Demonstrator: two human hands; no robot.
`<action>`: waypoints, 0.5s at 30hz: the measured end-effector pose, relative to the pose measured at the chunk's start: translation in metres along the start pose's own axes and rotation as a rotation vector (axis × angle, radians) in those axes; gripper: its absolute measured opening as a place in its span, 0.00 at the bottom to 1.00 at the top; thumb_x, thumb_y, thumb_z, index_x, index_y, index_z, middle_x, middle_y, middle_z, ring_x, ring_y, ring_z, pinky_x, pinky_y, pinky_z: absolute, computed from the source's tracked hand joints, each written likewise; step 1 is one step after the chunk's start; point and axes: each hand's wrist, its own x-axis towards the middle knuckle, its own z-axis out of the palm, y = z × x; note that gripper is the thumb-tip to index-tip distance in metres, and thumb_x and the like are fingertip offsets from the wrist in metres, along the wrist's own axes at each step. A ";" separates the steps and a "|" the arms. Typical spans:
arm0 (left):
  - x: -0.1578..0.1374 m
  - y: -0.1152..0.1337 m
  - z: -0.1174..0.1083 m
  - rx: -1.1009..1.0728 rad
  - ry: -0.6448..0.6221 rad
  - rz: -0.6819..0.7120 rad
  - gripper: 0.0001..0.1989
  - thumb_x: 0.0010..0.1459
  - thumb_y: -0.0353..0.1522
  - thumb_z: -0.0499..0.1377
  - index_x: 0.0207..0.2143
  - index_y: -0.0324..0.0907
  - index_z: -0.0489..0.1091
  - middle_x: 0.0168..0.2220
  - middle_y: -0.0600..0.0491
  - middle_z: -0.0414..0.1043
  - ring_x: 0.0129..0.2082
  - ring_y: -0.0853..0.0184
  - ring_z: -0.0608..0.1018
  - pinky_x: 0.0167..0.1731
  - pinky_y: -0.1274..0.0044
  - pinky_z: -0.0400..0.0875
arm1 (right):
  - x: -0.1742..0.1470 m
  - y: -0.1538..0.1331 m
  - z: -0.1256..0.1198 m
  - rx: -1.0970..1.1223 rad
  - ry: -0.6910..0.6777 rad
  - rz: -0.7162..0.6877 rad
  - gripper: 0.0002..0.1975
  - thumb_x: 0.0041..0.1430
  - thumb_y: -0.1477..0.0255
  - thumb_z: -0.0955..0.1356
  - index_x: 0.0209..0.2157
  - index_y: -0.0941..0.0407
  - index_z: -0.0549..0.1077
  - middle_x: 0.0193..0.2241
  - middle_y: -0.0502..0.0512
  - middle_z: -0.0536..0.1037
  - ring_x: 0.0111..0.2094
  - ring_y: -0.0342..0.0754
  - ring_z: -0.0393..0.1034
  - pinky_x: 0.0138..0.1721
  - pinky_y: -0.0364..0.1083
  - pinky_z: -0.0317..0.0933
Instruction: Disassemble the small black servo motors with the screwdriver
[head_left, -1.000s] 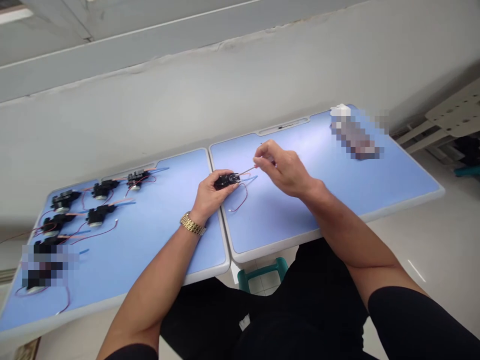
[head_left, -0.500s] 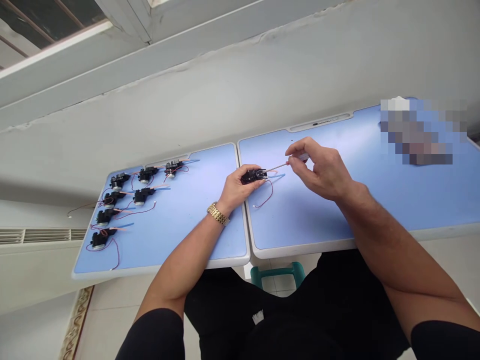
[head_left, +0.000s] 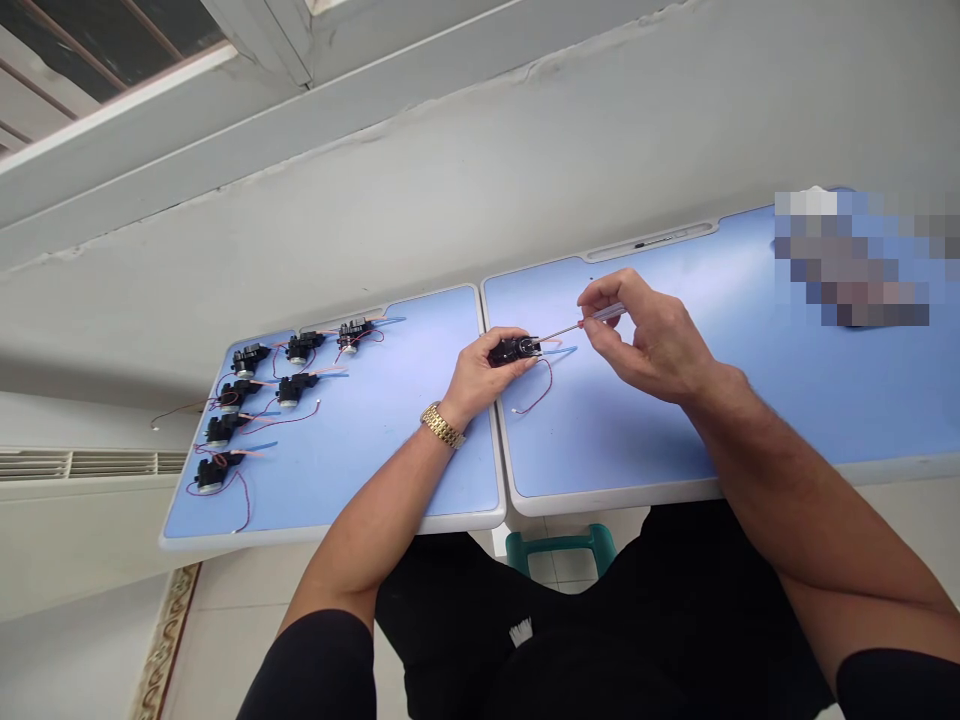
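Observation:
My left hand (head_left: 480,372), with a gold watch on its wrist, is closed around a small black motor-like part (head_left: 514,350) over the seam between the two tables. Orange and blue strips stick out of its right end. A thin dark red wire (head_left: 546,392) with a white plug curls down onto the table. Between the thumb and fingers of my right hand (head_left: 649,335) is a screwdriver (head_left: 561,331). Its shaft slants down to the left, the tip at the right end of the black part. Whether it touches a screw is too small to tell.
Several similar black parts (head_left: 298,390) with wires lie on the left blue table (head_left: 390,430). A pen (head_left: 652,242) rests in the groove at the back of the right table (head_left: 622,440). A blurred patch (head_left: 847,270) covers things at far right. A green stool (head_left: 559,545) stands below.
The view has shifted slightly, so the tables and parts appear a little further right. Both hands keep their grips, with the screwdriver still at the black part.

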 end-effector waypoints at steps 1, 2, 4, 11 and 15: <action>0.000 0.000 0.000 -0.002 0.000 0.004 0.21 0.63 0.43 0.79 0.54 0.47 0.84 0.55 0.48 0.88 0.56 0.56 0.87 0.65 0.63 0.80 | 0.000 0.000 0.000 -0.005 0.006 0.002 0.06 0.72 0.69 0.73 0.49 0.49 0.76 0.38 0.52 0.87 0.36 0.53 0.85 0.34 0.50 0.75; 0.000 0.000 0.000 -0.001 0.001 0.007 0.21 0.62 0.43 0.80 0.54 0.47 0.84 0.54 0.48 0.88 0.56 0.56 0.87 0.64 0.63 0.80 | 0.000 0.000 0.000 -0.011 0.013 0.004 0.04 0.73 0.68 0.73 0.47 0.49 0.76 0.36 0.51 0.86 0.34 0.52 0.84 0.34 0.50 0.76; 0.000 -0.001 0.000 0.002 0.004 0.011 0.21 0.62 0.43 0.80 0.54 0.47 0.85 0.54 0.49 0.88 0.55 0.57 0.87 0.63 0.64 0.80 | 0.001 0.000 0.000 -0.028 0.019 0.002 0.02 0.75 0.67 0.72 0.44 0.48 0.75 0.33 0.49 0.85 0.32 0.51 0.83 0.35 0.49 0.76; 0.000 -0.003 0.000 -0.008 0.002 0.021 0.20 0.62 0.42 0.80 0.53 0.47 0.85 0.53 0.49 0.88 0.54 0.58 0.87 0.62 0.64 0.81 | 0.001 -0.001 -0.001 -0.052 0.011 -0.017 0.07 0.71 0.70 0.73 0.49 0.48 0.76 0.40 0.52 0.88 0.38 0.54 0.86 0.38 0.51 0.78; 0.000 -0.003 0.000 -0.004 0.003 0.035 0.19 0.63 0.41 0.80 0.53 0.47 0.85 0.54 0.49 0.88 0.54 0.58 0.87 0.63 0.64 0.80 | 0.001 -0.001 -0.002 -0.055 0.017 0.004 0.02 0.73 0.69 0.73 0.45 0.48 0.77 0.35 0.50 0.87 0.34 0.53 0.85 0.37 0.51 0.78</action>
